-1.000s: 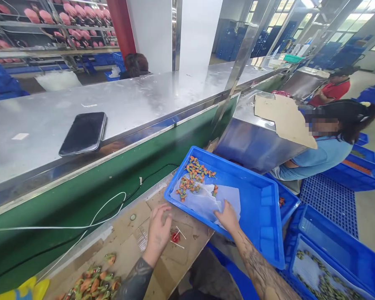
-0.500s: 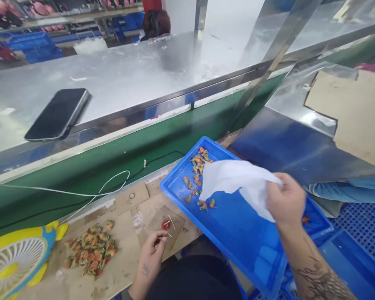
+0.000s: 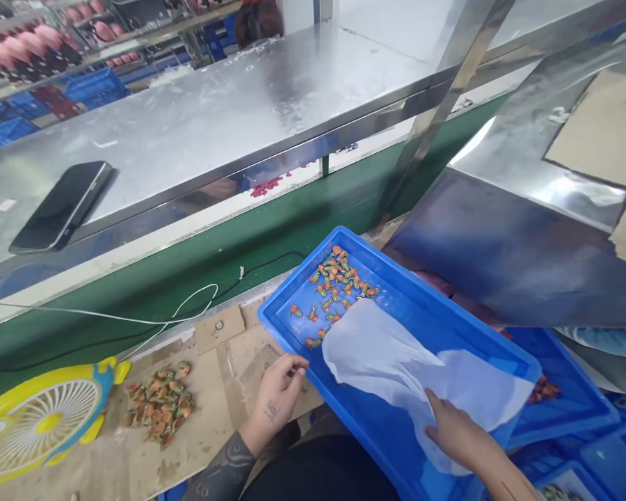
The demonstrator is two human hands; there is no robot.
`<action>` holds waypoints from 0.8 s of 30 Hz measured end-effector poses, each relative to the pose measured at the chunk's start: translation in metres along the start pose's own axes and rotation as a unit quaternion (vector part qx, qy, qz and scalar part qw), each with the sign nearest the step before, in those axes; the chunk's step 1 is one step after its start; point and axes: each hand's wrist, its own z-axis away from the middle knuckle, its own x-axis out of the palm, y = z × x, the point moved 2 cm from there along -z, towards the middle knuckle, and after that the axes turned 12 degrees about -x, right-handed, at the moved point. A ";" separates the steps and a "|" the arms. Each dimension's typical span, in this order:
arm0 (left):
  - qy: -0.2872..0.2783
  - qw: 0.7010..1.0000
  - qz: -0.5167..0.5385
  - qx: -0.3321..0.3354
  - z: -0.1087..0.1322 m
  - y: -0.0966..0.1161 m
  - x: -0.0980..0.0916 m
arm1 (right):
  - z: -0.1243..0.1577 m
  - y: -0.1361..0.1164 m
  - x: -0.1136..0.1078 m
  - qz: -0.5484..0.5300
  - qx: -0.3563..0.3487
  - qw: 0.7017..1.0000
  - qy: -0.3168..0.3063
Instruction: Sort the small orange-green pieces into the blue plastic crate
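My right hand (image 3: 456, 431) lies flat on a thin white sheet (image 3: 386, 362), which covers the near half of a blue plastic tray (image 3: 438, 306). Small orange-and-green pieces (image 3: 336, 285) are scattered over the tray's uncovered far end, and the sheet may hide others. My left hand (image 3: 276, 396) rests with curled fingers at the tray's left rim, over a brown cardboard sheet (image 3: 188, 445). Whether those fingers pinch anything is hidden. A loose pile of similar pieces (image 3: 161, 407) lies on the cardboard, left of that hand.
A yellow-and-blue fan (image 3: 42, 417) stands at the left. A black phone (image 3: 60, 207) lies on a steel bench top (image 3: 213, 118) above a green panel (image 3: 240, 223). More blue crates (image 3: 568, 396) sit at lower right, beside a steel panel (image 3: 511, 250).
The white sheet has come down from my raised right hand and now lies over the tray's near half. My right hand has gone from gripping the sheet to lying flat on it.
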 end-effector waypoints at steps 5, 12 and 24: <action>-0.025 0.998 -0.016 0.050 -0.022 0.020 0.037 | -0.033 -0.075 -0.106 -0.001 -0.124 0.927 0.355; -0.055 0.948 -0.308 -0.054 -0.046 0.036 0.108 | -0.169 -0.161 -0.211 -0.122 -0.252 0.900 0.335; -0.187 0.945 -0.214 0.163 -0.038 0.005 0.142 | -0.107 -0.057 -0.082 -0.070 -0.328 0.942 -0.004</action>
